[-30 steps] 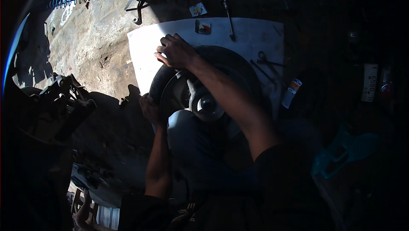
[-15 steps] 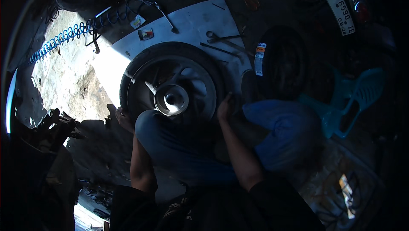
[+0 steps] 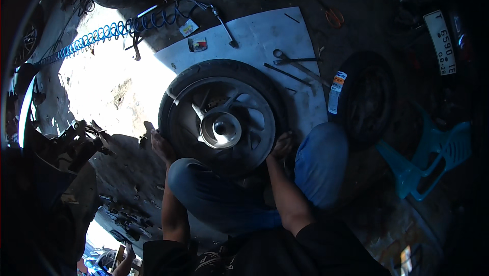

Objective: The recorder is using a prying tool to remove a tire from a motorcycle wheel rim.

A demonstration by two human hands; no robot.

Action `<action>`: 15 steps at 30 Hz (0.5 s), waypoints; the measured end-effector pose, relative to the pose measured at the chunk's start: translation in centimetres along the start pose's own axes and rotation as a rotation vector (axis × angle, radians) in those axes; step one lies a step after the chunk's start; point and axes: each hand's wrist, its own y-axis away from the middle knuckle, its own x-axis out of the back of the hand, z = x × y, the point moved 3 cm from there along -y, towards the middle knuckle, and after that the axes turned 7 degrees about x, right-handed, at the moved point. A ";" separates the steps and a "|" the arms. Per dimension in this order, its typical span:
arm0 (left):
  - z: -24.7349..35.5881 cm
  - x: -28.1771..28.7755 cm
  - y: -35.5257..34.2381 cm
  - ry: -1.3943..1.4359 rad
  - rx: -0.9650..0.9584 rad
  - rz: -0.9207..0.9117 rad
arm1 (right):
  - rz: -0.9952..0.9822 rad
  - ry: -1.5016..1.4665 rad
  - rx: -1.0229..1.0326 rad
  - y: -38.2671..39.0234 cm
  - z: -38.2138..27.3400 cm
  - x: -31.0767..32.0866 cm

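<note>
A motorcycle wheel with a black tyre (image 3: 175, 85) and a grey spoked rim (image 3: 262, 151) lies in front of my knees, its shiny round hub (image 3: 232, 138) facing up. My left hand (image 3: 162, 146) is against the tyre's left edge, fingers bent along its outer side. At the lower right edge my right hand (image 3: 282, 145) is curled closed around the tyre, most of its fingers in shadow. The wheel's near edge lies by my jeans. Beneath its far side is a pale sheet (image 3: 254, 29) on the floor.
On the sheet lie a ring-ended wrench (image 3: 300, 61) and a thin bar (image 3: 285, 73). A coiled blue air hose (image 3: 102, 34) stretches at far left. A second tyre (image 3: 369, 100) and a turquoise plastic panel (image 3: 412, 169) are right. Another person's bare limb (image 3: 125, 261) shows at lower left.
My view has shifted, so the surroundings sit further right and lower. The wheel's face is turned more toward me. My right knee has drawn up; both hands stay at the tyre.
</note>
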 end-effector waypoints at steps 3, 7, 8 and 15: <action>-2.1 3.1 0.1 -0.047 0.008 0.044 | -0.098 0.031 -0.103 2.3 -0.1 0.3; -1.0 1.7 1.4 -0.048 -0.070 0.048 | -0.052 0.030 0.002 0.6 1.5 -0.4; -1.3 2.7 1.0 -0.053 -0.045 0.080 | -0.112 0.041 0.001 1.3 0.9 -0.2; -0.2 3.6 1.1 -0.042 -0.046 0.116 | -0.418 0.215 -0.010 -0.4 -1.1 1.9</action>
